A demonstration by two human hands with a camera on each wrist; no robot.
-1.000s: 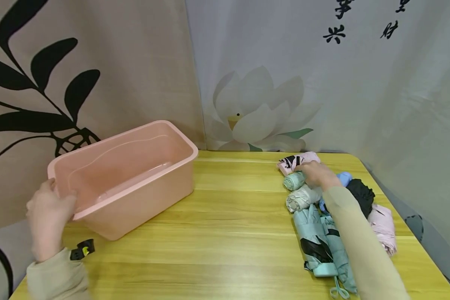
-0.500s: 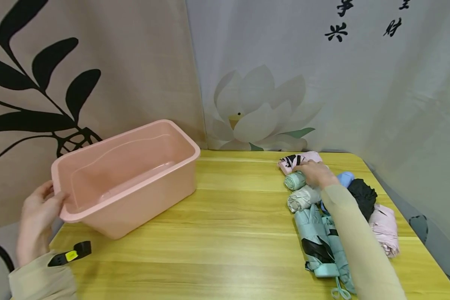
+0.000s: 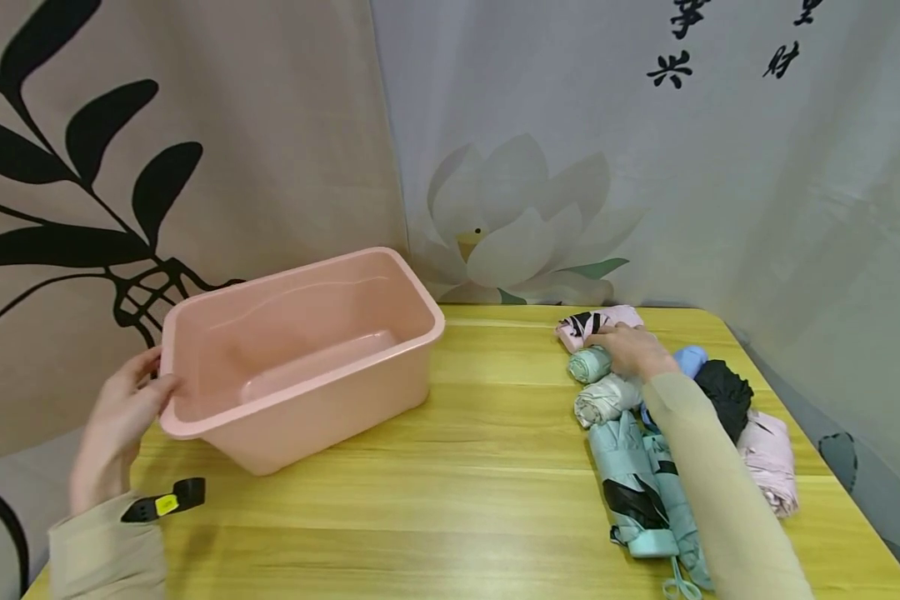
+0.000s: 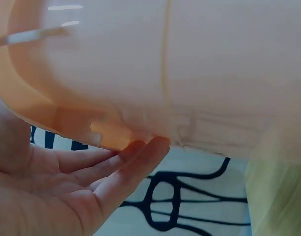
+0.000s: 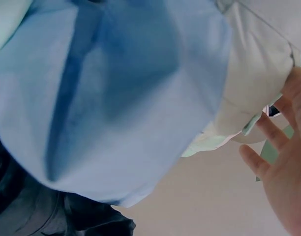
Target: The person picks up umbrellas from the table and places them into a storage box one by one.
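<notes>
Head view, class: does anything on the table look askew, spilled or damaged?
The tub is askew: its long sides slant across the grain of the table, one end held by the left hand. Nothing spilled or damaged shows.

Pink bin (image 3: pixel 330 417) has shifted right, nearer the umbrellas (image 3: pixel 617 457) (L hand (image 3: pixel 123 412) moved w/ it).

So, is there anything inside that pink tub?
In the head view, the pink tub shows only bare inner walls and part of its floor. The near wall covers the closest strip of floor, so I can't tell what, if anything, lies there.
</notes>
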